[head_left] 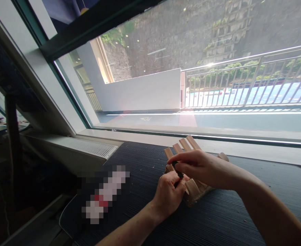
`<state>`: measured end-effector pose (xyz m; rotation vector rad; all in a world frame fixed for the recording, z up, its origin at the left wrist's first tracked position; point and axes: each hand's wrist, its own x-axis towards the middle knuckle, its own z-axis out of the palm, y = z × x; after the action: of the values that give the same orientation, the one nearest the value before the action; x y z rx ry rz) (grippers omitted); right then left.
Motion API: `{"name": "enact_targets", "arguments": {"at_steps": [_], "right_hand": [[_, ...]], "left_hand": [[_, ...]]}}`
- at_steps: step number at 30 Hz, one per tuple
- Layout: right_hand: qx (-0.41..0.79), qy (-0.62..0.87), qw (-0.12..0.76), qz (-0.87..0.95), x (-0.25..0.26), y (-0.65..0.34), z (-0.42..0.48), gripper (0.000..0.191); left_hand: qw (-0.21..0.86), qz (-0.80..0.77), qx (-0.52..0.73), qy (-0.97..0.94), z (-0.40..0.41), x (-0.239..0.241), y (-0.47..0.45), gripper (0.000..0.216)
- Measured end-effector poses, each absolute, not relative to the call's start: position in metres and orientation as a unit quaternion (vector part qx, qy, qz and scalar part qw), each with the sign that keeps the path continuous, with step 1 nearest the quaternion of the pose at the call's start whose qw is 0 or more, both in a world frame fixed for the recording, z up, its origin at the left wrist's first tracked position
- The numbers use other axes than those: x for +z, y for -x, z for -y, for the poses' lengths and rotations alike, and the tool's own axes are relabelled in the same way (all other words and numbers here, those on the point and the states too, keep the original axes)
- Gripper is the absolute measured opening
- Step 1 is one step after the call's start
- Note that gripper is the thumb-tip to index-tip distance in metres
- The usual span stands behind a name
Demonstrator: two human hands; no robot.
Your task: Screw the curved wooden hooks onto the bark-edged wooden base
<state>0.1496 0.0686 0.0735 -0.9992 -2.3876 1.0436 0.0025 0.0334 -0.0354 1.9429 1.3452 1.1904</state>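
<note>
A small wooden piece with several upright slats [185, 145] lies on a dark ribbed mat [217, 218] in front of a big window. My left hand [169, 194] rests closed against the near left side of the wooden piece and steadies it. My right hand [204, 168] reaches over the top of the piece, its fingers pinched round a thin black tool [177, 170] whose tip points down at the wood. Much of the wooden piece is hidden under both hands.
A blurred-out oblong object [104, 193] lies on the mat to the left. A white vent grille [89, 147] runs under the window sill [217, 143]. Beyond the glass are a balcony wall and a metal railing [247, 82]. The left side is dark.
</note>
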Motion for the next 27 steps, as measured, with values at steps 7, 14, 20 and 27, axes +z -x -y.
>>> {"name": "enact_targets", "arguments": {"at_steps": [7,14,20,27], "right_hand": [[0.375,0.339,0.177,0.844,0.073,-0.147,-0.07,0.03],[0.377,0.35,0.2,0.834,0.066,-0.145,-0.076,0.027],[0.36,0.365,0.231,0.827,0.064,-0.141,-0.076,0.024],[0.292,0.392,0.215,0.845,0.071,-0.143,-0.067,0.027]], "left_hand": [[0.244,-0.506,0.434,-0.704,-0.033,-0.039,-0.003,0.03],[0.233,-0.518,0.436,-0.698,-0.033,-0.039,-0.003,0.034],[0.238,-0.508,0.432,-0.706,-0.033,-0.036,-0.004,0.031],[0.242,-0.494,0.426,-0.718,-0.033,-0.032,-0.003,0.027]]}}
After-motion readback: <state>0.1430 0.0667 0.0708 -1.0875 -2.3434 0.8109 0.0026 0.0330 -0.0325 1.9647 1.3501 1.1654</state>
